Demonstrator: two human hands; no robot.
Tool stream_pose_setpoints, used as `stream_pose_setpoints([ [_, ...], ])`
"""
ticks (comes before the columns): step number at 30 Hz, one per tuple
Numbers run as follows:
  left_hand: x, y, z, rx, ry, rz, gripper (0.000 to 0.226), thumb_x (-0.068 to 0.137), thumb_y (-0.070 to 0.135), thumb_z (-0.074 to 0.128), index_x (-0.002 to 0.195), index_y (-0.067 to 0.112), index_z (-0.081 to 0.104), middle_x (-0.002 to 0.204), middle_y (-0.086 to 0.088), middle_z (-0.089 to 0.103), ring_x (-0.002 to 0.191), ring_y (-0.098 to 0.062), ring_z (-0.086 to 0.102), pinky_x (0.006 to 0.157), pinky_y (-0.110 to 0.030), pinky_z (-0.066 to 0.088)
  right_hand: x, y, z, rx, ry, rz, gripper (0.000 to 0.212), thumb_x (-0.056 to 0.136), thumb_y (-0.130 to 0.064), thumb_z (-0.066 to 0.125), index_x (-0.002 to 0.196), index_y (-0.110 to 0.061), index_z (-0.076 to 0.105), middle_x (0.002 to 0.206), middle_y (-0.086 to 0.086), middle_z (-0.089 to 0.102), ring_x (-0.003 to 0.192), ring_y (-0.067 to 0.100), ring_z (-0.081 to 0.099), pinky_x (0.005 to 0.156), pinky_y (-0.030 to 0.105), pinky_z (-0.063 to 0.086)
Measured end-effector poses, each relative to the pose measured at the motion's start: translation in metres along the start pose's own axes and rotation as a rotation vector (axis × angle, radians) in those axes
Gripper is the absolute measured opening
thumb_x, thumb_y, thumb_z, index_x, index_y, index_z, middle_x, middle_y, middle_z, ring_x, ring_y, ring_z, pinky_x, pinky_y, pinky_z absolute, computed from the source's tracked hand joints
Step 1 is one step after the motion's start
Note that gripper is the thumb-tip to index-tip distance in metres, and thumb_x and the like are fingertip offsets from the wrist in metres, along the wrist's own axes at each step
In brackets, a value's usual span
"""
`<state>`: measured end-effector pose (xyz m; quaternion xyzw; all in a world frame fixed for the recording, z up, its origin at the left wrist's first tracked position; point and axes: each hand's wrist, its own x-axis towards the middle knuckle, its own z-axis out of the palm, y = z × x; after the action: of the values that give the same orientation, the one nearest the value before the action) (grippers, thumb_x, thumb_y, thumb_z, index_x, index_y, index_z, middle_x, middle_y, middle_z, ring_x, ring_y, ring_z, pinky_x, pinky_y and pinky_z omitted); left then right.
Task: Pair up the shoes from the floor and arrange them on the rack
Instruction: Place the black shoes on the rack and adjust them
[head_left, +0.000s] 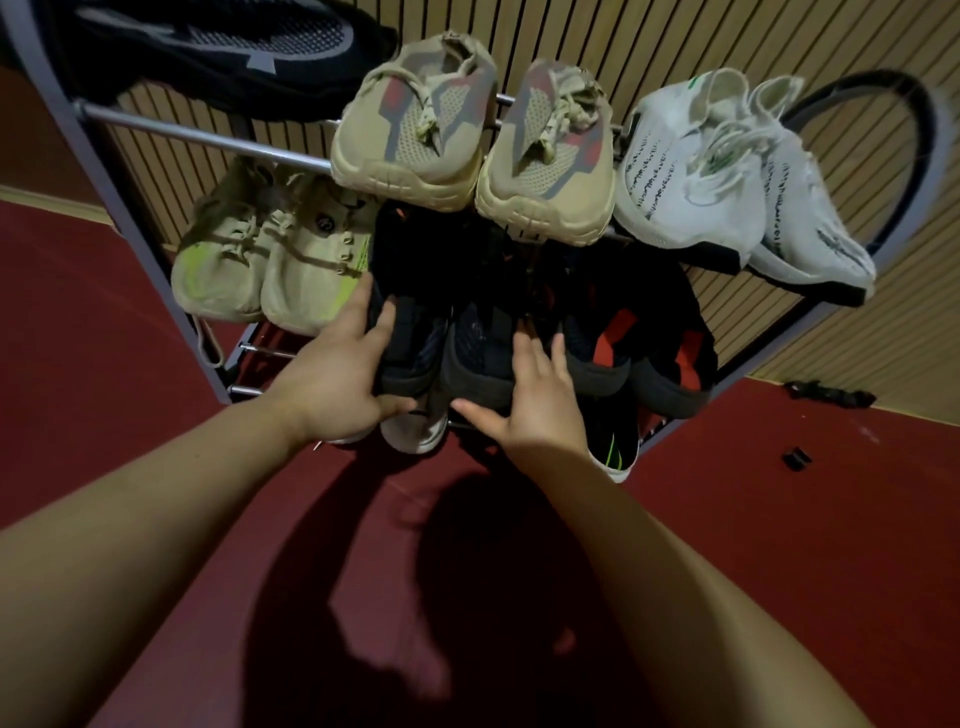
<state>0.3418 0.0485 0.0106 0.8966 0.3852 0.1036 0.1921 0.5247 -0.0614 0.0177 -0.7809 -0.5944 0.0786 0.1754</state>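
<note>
Both hands lie flat and spread, clasping nothing. The left hand (343, 374) presses its straight fingers along the outer flank of the dark pair (478, 338), thumb at the toe. The right hand (535, 395) rests its fingers over the other shoe's toe cap. The dark pair sits on the middle tier of the rack (156, 127), at its centre. The beige pair (270, 260) is at the left end of that tier and the black-and-red pair (623, 332) at the right end. The tan pair (410, 119) and white pair (691, 171) sit one tier up. Two more toes, one pale (415, 431) and one black with a green stripe (613, 447), show on the lowest tier.

The step in hand appears to be seating and squaring the pair. It is best done by pushing both toes evenly towards the back of the rack until the soles bridge both rails. The inner edges should stay touching and the flanks clear of the neighbouring pairs. Uneven pressure could tip a heel between the rails.

Toes point to the rack's front, heels to its back. The long axis of each shoe crosses the rails roughly at right angles.
</note>
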Motion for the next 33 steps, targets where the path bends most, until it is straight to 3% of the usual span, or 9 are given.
stream_pose_setpoints([
  [8, 0.014, 0.020, 0.012, 0.007, 0.045, -0.029, 0.105, 0.075, 0.055, 0.068, 0.153, 0.018, 0.008, 0.158, -0.009, -0.014, 0.148, -0.023, -0.001, 0.119, -0.035, 0.017, -0.004, 0.011, 0.003, 0.033, 0.123, 0.030, 0.088, 0.085, -0.049, 0.062, 0.151, -0.009, 0.017, 0.159, 0.006, 0.014, 0.147, 0.028, -0.004, 0.114, 0.024, -0.003],
  [12, 0.021, 0.020, 0.006, 0.020, -0.025, -0.039, 0.101, 0.075, 0.055, 0.069, 0.152, 0.020, 0.014, 0.159, -0.009, -0.011, 0.147, -0.024, 0.006, 0.118, -0.034, 0.021, -0.003, 0.011, 0.012, -0.107, 0.270, 0.016, 0.082, 0.078, -0.055, 0.059, 0.139, -0.002, 0.042, 0.140, 0.022, 0.046, 0.123, 0.031, 0.052, 0.112, 0.038, 0.007],
  [13, 0.022, 0.022, 0.001, 0.032, -0.047, -0.049, 0.097, 0.076, 0.053, 0.069, 0.152, 0.020, 0.018, 0.159, -0.012, -0.006, 0.146, -0.026, 0.011, 0.116, -0.033, 0.022, -0.001, 0.012, 0.012, -0.164, 0.273, 0.004, 0.083, 0.077, -0.059, 0.052, 0.137, -0.003, 0.044, 0.134, 0.023, 0.051, 0.119, 0.033, 0.055, 0.109, 0.042, 0.011],
  [15, 0.025, 0.026, -0.008, 0.044, -0.068, -0.090, 0.089, 0.077, 0.051, 0.069, 0.149, 0.020, 0.025, 0.158, -0.014, 0.004, 0.143, -0.027, 0.021, 0.112, -0.034, 0.027, 0.002, 0.017, 0.008, -0.289, 0.267, -0.059, 0.087, 0.075, -0.067, 0.043, 0.142, -0.011, 0.036, 0.135, 0.021, 0.048, 0.131, 0.036, 0.042, 0.110, 0.047, 0.008],
  [19, 0.027, 0.028, -0.010, 0.100, -0.038, -0.141, 0.087, 0.079, 0.050, 0.068, 0.147, 0.013, 0.030, 0.157, -0.013, 0.011, 0.137, -0.029, 0.033, 0.107, -0.035, 0.034, 0.010, 0.027, -0.011, -0.321, 0.095, -0.195, 0.088, 0.080, -0.068, 0.035, 0.152, -0.024, 0.011, 0.151, 0.016, 0.028, 0.145, 0.033, 0.011, 0.112, 0.041, -0.020],
  [22, 0.028, 0.029, -0.006, 0.115, -0.023, -0.134, 0.084, 0.078, 0.050, 0.068, 0.145, 0.012, 0.033, 0.152, -0.016, 0.021, 0.135, -0.032, 0.035, 0.107, -0.037, 0.037, 0.014, 0.025, -0.005, -0.388, 0.098, -0.226, 0.087, 0.084, -0.066, 0.040, 0.153, -0.022, 0.010, 0.150, 0.017, 0.031, 0.143, 0.029, 0.023, 0.112, 0.040, -0.023],
  [26, 0.037, 0.029, -0.013, 0.101, -0.022, -0.072, 0.081, 0.082, 0.045, 0.067, 0.148, 0.015, 0.030, 0.160, -0.009, -0.007, 0.139, -0.029, 0.032, 0.107, -0.032, 0.034, 0.020, 0.024, 0.007, -0.375, 0.217, -0.186, 0.085, 0.083, -0.063, 0.031, 0.149, -0.008, 0.026, 0.141, 0.018, 0.046, 0.134, 0.027, 0.041, 0.115, 0.037, -0.017],
  [31, 0.034, 0.025, -0.012, 0.107, -0.008, -0.050, 0.068, 0.085, 0.042, 0.064, 0.138, 0.006, 0.043, 0.159, -0.012, -0.008, 0.142, -0.029, 0.024, 0.107, -0.029, 0.031, 0.024, 0.018, 0.023, -0.354, 0.305, -0.082, 0.084, 0.081, -0.056, 0.038, 0.137, 0.006, 0.042, 0.103, 0.019, 0.065, 0.105, 0.031, 0.062, 0.114, 0.045, 0.005],
  [33, 0.031, 0.020, -0.009, 0.084, 0.015, -0.026, 0.067, 0.083, 0.039, 0.067, 0.136, 0.004, 0.045, 0.159, -0.013, -0.003, 0.144, -0.027, 0.019, 0.110, -0.029, 0.027, 0.027, 0.013, 0.028, -0.324, 0.327, -0.043, 0.084, 0.080, -0.055, 0.039, 0.137, 0.007, 0.042, 0.110, 0.021, 0.065, 0.109, 0.032, 0.062, 0.114, 0.046, 0.005],
])
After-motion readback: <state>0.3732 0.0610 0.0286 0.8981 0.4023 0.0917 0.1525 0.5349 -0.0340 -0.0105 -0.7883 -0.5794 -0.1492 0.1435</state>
